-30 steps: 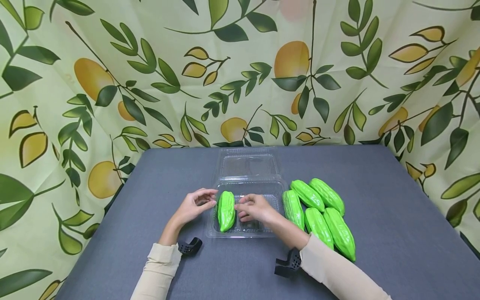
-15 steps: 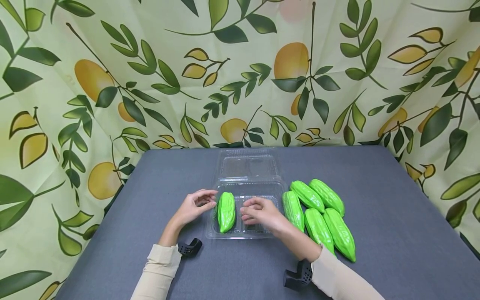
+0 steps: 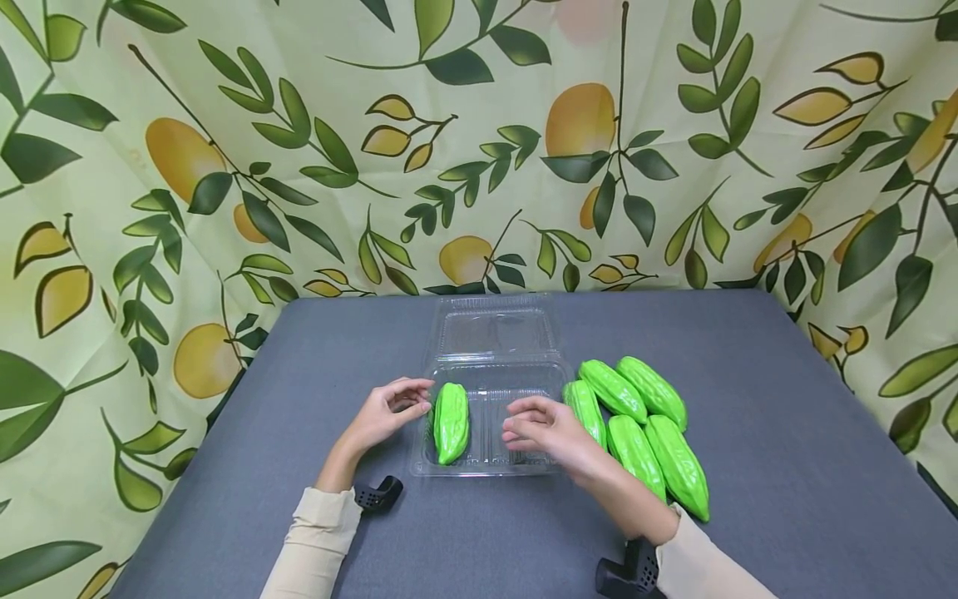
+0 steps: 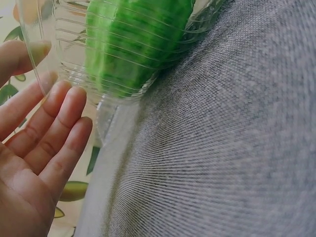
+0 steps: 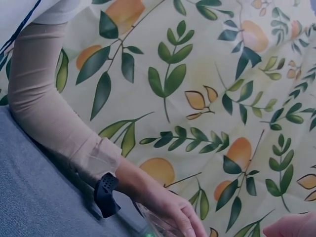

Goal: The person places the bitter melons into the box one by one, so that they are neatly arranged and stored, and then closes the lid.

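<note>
Right of centre, my right grip, loose and empty, is just left of a gourd lying lengthwise down-frame.

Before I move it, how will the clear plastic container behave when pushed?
The container will probably flex, as its clear walls look thin. Being wide and low, it should slide rather than tip. The green gourd inside may weight one side.

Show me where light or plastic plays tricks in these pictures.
Head view: bright, with shiny highlights on the boxed bitter melon and glints on its clear clamshell container; left wrist view: the container's ridged wall streaks the melon with pale lines; right wrist view: dimmer, bluish cast, the leafy backdrop muted.
</note>
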`<state>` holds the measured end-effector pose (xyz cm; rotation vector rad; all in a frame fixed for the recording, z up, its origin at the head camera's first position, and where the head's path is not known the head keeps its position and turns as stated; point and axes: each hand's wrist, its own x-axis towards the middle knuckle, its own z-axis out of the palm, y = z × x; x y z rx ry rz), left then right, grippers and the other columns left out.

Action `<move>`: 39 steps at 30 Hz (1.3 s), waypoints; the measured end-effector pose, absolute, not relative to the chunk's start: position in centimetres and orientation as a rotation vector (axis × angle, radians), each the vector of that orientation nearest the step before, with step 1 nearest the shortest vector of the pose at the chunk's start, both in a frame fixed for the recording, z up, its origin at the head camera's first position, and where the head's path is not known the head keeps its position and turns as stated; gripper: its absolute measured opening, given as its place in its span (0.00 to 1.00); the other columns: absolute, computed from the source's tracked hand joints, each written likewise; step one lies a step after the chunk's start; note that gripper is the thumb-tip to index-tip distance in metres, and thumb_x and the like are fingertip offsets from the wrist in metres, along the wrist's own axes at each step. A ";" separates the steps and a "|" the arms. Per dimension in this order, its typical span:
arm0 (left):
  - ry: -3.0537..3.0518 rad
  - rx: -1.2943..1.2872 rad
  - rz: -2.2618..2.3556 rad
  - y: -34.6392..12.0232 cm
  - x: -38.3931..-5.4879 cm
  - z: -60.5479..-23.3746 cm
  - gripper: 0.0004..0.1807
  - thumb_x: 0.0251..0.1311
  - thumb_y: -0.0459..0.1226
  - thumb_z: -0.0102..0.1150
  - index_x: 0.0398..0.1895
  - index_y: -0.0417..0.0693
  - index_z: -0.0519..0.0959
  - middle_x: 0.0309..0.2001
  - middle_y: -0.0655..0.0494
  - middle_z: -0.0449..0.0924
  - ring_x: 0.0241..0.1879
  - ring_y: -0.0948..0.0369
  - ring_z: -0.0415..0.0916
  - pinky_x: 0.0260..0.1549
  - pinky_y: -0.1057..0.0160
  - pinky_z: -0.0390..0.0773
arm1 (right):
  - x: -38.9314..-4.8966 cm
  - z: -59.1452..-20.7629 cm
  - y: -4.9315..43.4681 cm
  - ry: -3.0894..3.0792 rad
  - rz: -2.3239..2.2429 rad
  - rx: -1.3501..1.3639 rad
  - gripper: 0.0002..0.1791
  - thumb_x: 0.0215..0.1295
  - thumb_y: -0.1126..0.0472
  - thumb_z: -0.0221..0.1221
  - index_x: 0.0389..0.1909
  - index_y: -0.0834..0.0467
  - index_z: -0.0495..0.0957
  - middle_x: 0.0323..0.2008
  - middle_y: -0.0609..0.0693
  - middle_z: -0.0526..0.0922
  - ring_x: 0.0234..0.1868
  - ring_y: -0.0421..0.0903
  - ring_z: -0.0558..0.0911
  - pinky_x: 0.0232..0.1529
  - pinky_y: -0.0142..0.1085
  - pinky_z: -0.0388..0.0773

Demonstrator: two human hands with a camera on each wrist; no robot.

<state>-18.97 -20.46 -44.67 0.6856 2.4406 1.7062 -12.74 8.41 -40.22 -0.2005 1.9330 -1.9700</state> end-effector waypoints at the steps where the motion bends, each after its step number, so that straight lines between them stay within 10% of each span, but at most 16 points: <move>1: 2.442 0.684 1.705 -20.5 -19.0 -44.7 0.20 0.59 0.28 0.60 0.55 0.28 0.74 0.48 0.30 0.77 0.39 0.76 0.75 0.45 0.76 0.78 | -12.6 -40.1 8.7 1.934 -1.971 -0.202 0.27 0.66 0.63 0.56 0.58 0.79 0.62 0.47 0.70 0.79 0.42 0.46 0.86 0.49 0.37 0.84; 39: 2.437 0.692 1.708 -20.6 -19.3 -44.9 0.20 0.60 0.28 0.60 0.55 0.28 0.75 0.48 0.30 0.77 0.40 0.76 0.75 0.45 0.76 0.79 | -11.6 -38.2 20.1 2.239 -1.791 -0.141 0.28 0.71 0.59 0.53 0.59 0.79 0.62 0.44 0.53 0.84 0.42 0.34 0.84 0.48 0.30 0.83</move>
